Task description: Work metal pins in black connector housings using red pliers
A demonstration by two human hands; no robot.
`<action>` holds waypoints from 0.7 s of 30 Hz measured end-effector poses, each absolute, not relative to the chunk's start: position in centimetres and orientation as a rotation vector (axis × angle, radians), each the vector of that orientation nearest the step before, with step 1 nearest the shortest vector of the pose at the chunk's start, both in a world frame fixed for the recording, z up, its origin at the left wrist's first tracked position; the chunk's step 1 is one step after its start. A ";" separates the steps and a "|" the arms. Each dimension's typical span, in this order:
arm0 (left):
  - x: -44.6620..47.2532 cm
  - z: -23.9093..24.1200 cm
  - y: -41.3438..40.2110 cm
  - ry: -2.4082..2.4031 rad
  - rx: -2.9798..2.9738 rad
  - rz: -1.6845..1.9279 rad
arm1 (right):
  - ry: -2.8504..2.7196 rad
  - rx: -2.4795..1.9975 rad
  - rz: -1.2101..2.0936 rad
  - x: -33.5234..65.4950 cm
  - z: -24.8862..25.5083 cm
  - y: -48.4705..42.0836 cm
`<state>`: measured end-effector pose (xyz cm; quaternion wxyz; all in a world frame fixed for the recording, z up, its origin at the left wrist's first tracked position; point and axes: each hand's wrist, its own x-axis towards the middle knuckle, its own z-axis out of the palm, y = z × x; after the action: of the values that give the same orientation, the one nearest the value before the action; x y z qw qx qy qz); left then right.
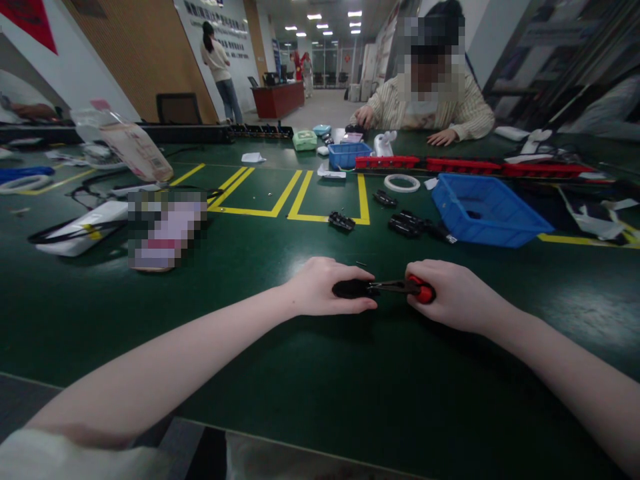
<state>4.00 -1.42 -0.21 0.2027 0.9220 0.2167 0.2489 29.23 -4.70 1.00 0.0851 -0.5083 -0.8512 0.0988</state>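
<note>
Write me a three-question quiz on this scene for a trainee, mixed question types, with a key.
1. True or false: the left hand is holding nothing.
2. What does the right hand hold?
a) the white ring
b) the red-handled pliers
c) the green box
3. Fill in the colour: the large bin on the right side of the picture is ____.

Key:
1. False; it holds a black part.
2. b
3. Blue
</note>
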 end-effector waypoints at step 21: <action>4.1 -0.2 -1.4 0.610 2.653 0.676 | -2.560 -1.508 0.258 28.4 1.4 -5.1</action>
<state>4.14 -1.41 -0.20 0.1676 0.9325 0.2143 0.2376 28.39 -5.07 1.40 0.0796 -0.5042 -0.8556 0.0862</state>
